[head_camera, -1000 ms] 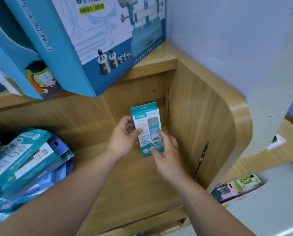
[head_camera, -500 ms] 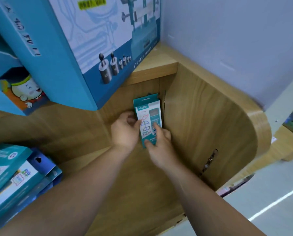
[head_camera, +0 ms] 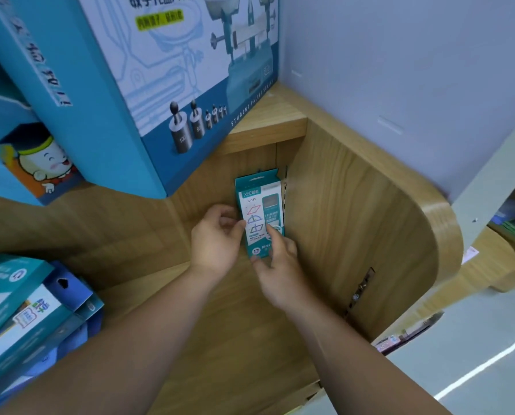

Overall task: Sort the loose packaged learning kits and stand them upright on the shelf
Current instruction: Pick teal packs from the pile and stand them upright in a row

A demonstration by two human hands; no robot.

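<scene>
Kit box (head_camera: 259,214) is pinched at its lower end by the right hand (head_camera: 280,271), thumb at its foot and fingers on its front, while the left hand (head_camera: 217,235) grips its left side. It now stands upright deeper in the shelf (head_camera: 220,339), moved back since a second ago into the rear corner beside the side wall (head_camera: 355,220).

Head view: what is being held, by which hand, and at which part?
The small teal kit box, upright in the back corner of the shelf. The left hand pinches its left edge; the right hand grips its bottom end.
</scene>
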